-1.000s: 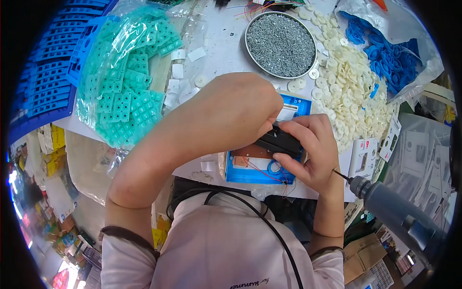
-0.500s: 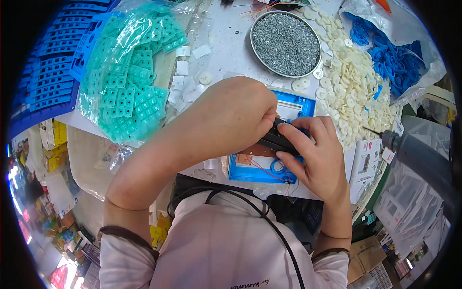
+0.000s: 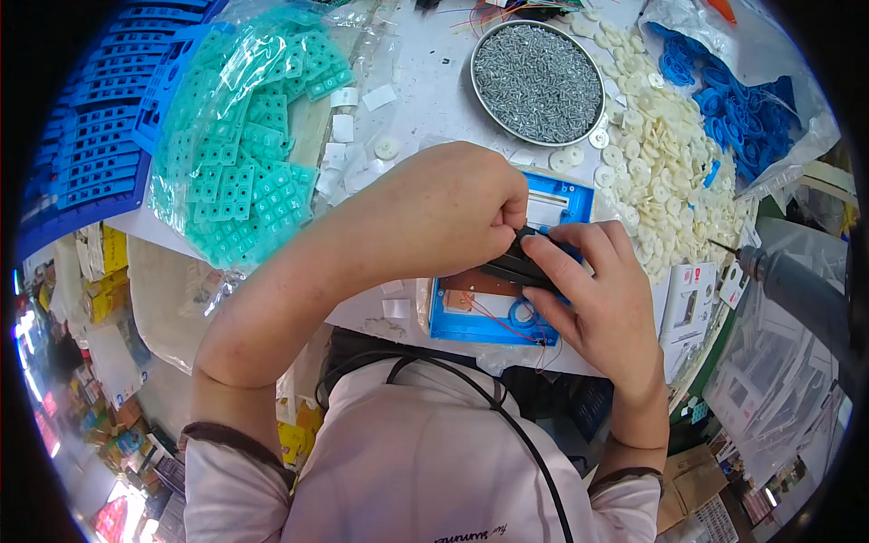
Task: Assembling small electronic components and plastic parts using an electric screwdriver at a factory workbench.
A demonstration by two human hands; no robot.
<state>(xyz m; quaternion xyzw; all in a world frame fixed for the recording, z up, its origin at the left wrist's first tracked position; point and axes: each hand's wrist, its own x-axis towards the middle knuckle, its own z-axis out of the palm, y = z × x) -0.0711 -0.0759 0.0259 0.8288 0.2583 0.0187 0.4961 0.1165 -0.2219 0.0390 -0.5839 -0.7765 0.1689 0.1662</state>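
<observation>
A blue plastic casing (image 3: pixel 441 324) lies on the table in front of me, with a brown circuit board (image 3: pixel 475 282) and thin red wires in it. Over its middle my right hand (image 3: pixel 593 281) grips a black plastic part (image 3: pixel 518 264) between thumb and fingers. My left hand (image 3: pixel 480 195) is closed at the far end of that black part, its fingertips bent down and mostly hidden behind the hand. Whether the left fingers pinch the part itself or something small on it, I cannot make out.
A round metal dish of screws (image 3: pixel 539 81) stands behind the casing. White plastic discs (image 3: pixel 670 172) are heaped to its right, beside a bag of blue parts (image 3: pixel 751 118). Green keypads (image 3: pixel 244 172) lie left, near blue casings (image 3: pixel 100 118). A dark electric screwdriver (image 3: pixel 797 290) hangs at right.
Both hands stay over the casing with only slight shifts. My left forearm has moved a little, and the hanging screwdriver has swung slightly to the right.
</observation>
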